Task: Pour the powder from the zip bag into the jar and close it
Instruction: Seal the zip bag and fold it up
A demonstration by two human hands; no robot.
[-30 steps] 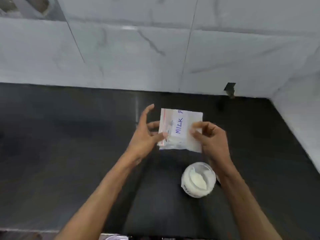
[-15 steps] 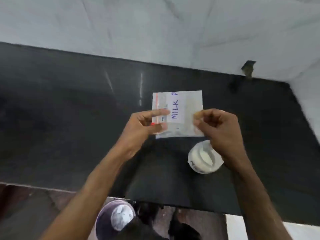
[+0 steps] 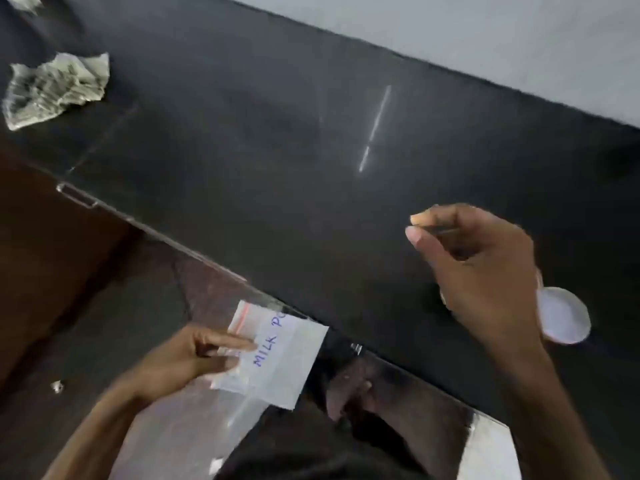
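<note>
**Bag's hanging off the counter edge, jar tucked behind the other wrist**

Watching from beside them. The left hand (image 3: 187, 358) pinches the zip bag (image 3: 280, 362) by its left side, thumb under and fingers on top, close to the red zip strip. The label reads "MILK PO" in blue pen. The bag is not over the worktop: it is just past the near edge of the black counter (image 3: 277, 168), out over the brown floor (image 3: 86, 323), with its far corner about level with the edge.

The right hand (image 3: 485, 271) is well apart from the left, up over the counter. Its fingers are curled in, with thumb and forefinger tips close together, and I can't see anything between them. It's a bit blurry.

The jar (image 3: 561, 317) stands on the counter at the right, half hidden behind that right wrist. What shows is a round mouth with white inside.

The counter edge runs diagonally, from far left down to near right. There's a big stretch of bare black top between the hands and the white wall (image 3: 485, 29). Far left, near the corner, sits a crumpled clear wrapper (image 3: 55, 88), well away from both hands.
</note>
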